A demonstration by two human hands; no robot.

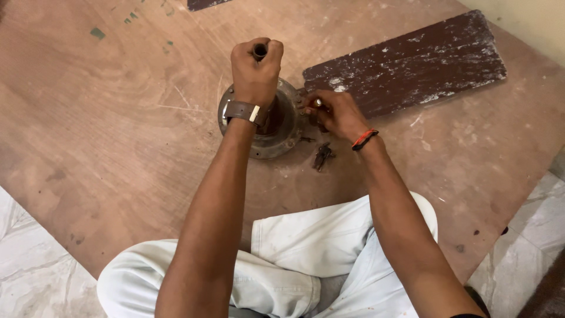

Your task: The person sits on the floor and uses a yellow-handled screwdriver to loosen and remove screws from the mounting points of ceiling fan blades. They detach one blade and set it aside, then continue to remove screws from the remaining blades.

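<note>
The person sits on a brown plywood board (118,118) with knees drawn up in pale trousers (306,253), both arms stretched out toward a round, rusty metal motor housing (286,126) that lies flat on the board just beyond the knees.

The left hand (255,69) is clenched tight into a fist around a dark upright shaft (259,50) that rises from the middle of the housing; only the shaft's top end shows above the curled fingers. A brown strap with a metal buckle (242,111) circles that wrist, right over the housing's near-left rim.

The right hand (332,113) sits at the right edge of the housing, fingers bent and pinched together on something small and pale (318,103) at the rim. What that little piece is, I cannot tell, as the fingers cover most of it. The hand is partly closed, not a full fist, and its fingertips touch the housing's flange. A red and black thread band (364,139) wraps the right wrist.

On the board just near of the housing, between it and the right forearm, lie a few small dark metal parts (322,156). Farther off to the right, a long dark brown fan blade (412,65) with scuffed white patches lies flat, its narrow end reaching toward the housing. Pale floor tiles (29,265) show at the near corners.
</note>
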